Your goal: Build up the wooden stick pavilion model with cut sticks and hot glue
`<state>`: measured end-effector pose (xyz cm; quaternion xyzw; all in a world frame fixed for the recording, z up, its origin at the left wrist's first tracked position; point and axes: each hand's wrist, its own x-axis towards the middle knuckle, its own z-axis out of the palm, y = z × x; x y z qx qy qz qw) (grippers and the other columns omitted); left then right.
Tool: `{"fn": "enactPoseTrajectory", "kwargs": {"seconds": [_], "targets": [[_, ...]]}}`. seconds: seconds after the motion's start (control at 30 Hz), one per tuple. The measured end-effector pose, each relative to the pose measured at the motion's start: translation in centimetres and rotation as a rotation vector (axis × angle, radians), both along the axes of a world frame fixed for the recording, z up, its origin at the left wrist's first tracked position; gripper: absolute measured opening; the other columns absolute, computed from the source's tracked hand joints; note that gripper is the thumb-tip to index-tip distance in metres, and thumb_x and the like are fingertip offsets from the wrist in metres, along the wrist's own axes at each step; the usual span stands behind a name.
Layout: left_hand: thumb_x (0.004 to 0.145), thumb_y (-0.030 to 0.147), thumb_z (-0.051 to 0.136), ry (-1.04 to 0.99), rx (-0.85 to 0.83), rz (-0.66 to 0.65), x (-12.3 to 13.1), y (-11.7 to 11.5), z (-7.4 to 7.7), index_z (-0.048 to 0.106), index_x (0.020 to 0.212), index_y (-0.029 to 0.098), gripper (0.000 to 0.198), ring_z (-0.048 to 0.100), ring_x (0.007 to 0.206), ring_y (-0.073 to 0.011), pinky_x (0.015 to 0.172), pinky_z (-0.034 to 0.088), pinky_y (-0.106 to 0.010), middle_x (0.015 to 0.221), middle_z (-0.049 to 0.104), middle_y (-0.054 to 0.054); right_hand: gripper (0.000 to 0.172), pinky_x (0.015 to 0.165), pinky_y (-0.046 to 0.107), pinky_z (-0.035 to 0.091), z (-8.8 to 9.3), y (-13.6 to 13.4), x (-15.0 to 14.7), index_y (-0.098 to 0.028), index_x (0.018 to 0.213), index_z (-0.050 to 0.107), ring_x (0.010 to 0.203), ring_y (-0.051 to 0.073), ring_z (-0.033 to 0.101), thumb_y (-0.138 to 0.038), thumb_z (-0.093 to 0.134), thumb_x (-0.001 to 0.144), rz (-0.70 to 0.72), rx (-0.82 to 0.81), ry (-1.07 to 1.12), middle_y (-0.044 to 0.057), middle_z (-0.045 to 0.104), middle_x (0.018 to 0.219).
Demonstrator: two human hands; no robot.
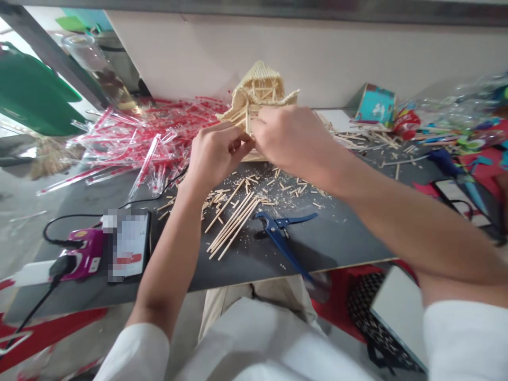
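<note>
A small model house (260,87) built of thin wooden sticks stands at the back of the dark board (337,238). My left hand (216,153) and my right hand (291,137) meet just in front of it, fingers pinched together around a short upright stick (248,119) at the model's front edge. Loose long sticks (234,219) and many cut stubs lie on the board below my hands. Blue-handled cutters (281,233) lie beside the long sticks, untouched.
A heap of clear and red plastic wrappers (135,137) covers the left back. A phone (129,243) and a pink device (81,254) with black cables sit at front left. Colourful packaging (375,103) and clutter fill the right side. A wall stands behind.
</note>
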<state>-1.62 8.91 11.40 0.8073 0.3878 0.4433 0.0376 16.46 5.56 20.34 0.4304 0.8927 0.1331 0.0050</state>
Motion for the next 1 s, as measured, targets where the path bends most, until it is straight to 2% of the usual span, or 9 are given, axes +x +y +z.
{"fn": "enactPoseTrajectory", "kwargs": {"seconds": [0.1, 0.17, 0.23, 0.33, 0.47, 0.57, 0.73, 0.87, 1.0], "targets": [[0.095, 0.029, 0.065, 0.104, -0.043, -0.024, -0.7, -2.5, 2.4, 0.076, 0.094, 0.021, 0.014, 0.058, 0.067, -0.0137, 0.068, 0.046, -0.03, 0.079, 0.07, -0.002, 0.028, 0.076, 0.036, 0.052, -2.2, -2.0, 2.8, -0.014, 0.097, 0.071, 0.088, 0.024, 0.07, -0.016, 0.043, 0.099, 0.006, 0.105, 0.287, 0.011, 0.071, 0.091], [0.1, 0.033, 0.06, 0.185, -0.086, -0.04, -0.8, -4.0, 3.3, 0.076, 0.098, 0.021, 0.02, 0.064, 0.071, -0.0153, 0.07, 0.047, -0.031, 0.083, 0.073, -0.003, 0.026, 0.076, 0.033, 0.052, -5.3, -3.1, 4.3, -0.019, 0.096, 0.073, 0.081, 0.018, 0.067, -0.018, 0.047, 0.096, 0.083, 0.09, 0.537, 0.005, 0.071, 0.085], [0.104, 0.034, 0.055, 0.264, -0.127, -0.064, -0.6, -5.2, 3.0, 0.075, 0.105, 0.021, 0.024, 0.069, 0.079, -0.0175, 0.071, 0.049, -0.031, 0.091, 0.076, -0.004, 0.024, 0.073, 0.03, 0.052, -8.9, -3.7, 5.2, -0.02, 0.095, 0.074, 0.07, 0.014, 0.064, -0.018, 0.051, 0.093, 0.123, 0.022, 0.747, 0.003, 0.072, 0.081], [0.106, 0.029, 0.048, 0.393, -0.187, -0.09, 0.0, -6.5, 0.5, 0.071, 0.117, 0.021, 0.027, 0.073, 0.086, -0.0196, 0.072, 0.051, -0.03, 0.102, 0.076, -0.007, 0.022, 0.069, 0.028, 0.051, -13.4, -3.8, 5.5, -0.02, 0.096, 0.077, 0.066, 0.013, 0.063, -0.026, 0.056, 0.094, 0.077, -0.163, 0.958, 0.003, 0.074, 0.082], [0.106, 0.021, 0.046, 0.538, -0.282, -0.059, 0.7, -7.8, -4.3, 0.062, 0.13, 0.022, 0.029, 0.074, 0.084, -0.0193, 0.067, 0.05, -0.027, 0.106, 0.075, -0.008, 0.022, 0.066, 0.027, 0.05, -16.9, -3.1, 4.9, -0.02, 0.096, 0.08, 0.067, 0.014, 0.065, -0.029, 0.06, 0.092, -0.005, -0.374, 1.089, 0.003, 0.077, 0.084], [0.108, 0.025, 0.044, 0.596, -0.292, -0.001, 1.0, -8.2, -7.0, 0.063, 0.121, 0.018, 0.024, 0.073, 0.08, -0.0196, 0.064, 0.049, -0.026, 0.101, 0.074, -0.009, 0.023, 0.068, 0.026, 0.05, -18.3, -2.7, 4.4, -0.019, 0.096, 0.081, 0.069, 0.014, 0.066, -0.027, 0.06, 0.09, 0.03, -0.454, 1.085, 0.003, 0.078, 0.084], [0.108, 0.025, 0.044, 0.633, -0.229, -0.003, 1.1, -8.0, -9.5, 0.062, 0.118, 0.017, 0.022, 0.071, 0.074, -0.0193, 0.061, 0.047, -0.028, 0.091, 0.072, -0.007, 0.024, 0.067, 0.026, 0.05, -19.4, -2.5, 4.1, -0.016, 0.095, 0.081, 0.071, 0.015, 0.069, -0.026, 0.061, 0.088, -0.019, -0.522, 1.098, 0.005, 0.08, 0.089], [0.107, 0.019, 0.043, 0.614, -0.128, 0.03, 1.0, -7.7, -10.7, 0.061, 0.121, 0.017, 0.023, 0.07, 0.072, -0.0186, 0.059, 0.046, -0.029, 0.088, 0.071, -0.005, 0.025, 0.072, 0.028, 0.052, -19.6, -2.4, 4.1, -0.017, 0.096, 0.082, 0.076, 0.017, 0.072, -0.026, 0.061, 0.087, -0.049, -0.507, 1.099, 0.006, 0.081, 0.094], [0.105, 0.015, 0.042, 0.651, -0.099, 0.043, 1.1, -7.8, -10.7, 0.061, 0.121, 0.016, 0.025, 0.069, 0.072, -0.0184, 0.061, 0.048, -0.03, 0.088, 0.07, -0.006, 0.027, 0.069, 0.028, 0.054, -19.7, -2.4, 4.1, -0.017, 0.096, 0.082, 0.074, 0.017, 0.072, -0.029, 0.059, 0.088, -0.088, -0.545, 1.17, 0.005, 0.081, 0.091]]}}
